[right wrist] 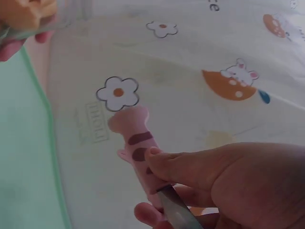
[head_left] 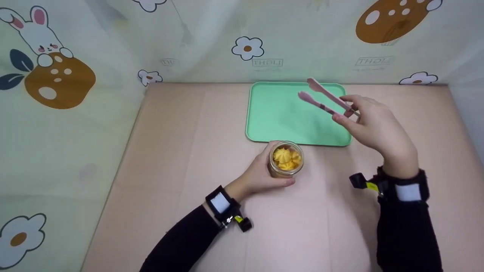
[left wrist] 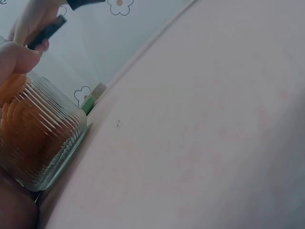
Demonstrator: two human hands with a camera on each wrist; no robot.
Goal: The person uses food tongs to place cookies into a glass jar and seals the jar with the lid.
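My left hand [head_left: 261, 173] is wrapped around a ribbed clear glass jar [left wrist: 62, 129] near the middle of the table. Yellow swirled cookies [head_left: 286, 158] fill the jar, whose mouth faces up uncovered in the head view. My right hand [head_left: 378, 124] grips a pair of pink tongs [head_left: 329, 94] above the right part of a green tray [head_left: 280, 117]. The two tong tips are apart with nothing between them, pointing to the upper left. In the right wrist view, thumb and fingers pinch the striped pink arm of the tongs [right wrist: 140, 143], near its metal part.
The green tray lies at the back of the pale pinkish table [head_left: 170, 151], just beyond the jar. A patterned curtain [head_left: 204, 41] with flowers and rabbits hangs behind the table and along its left side. Both wrists carry strapped-on cameras.
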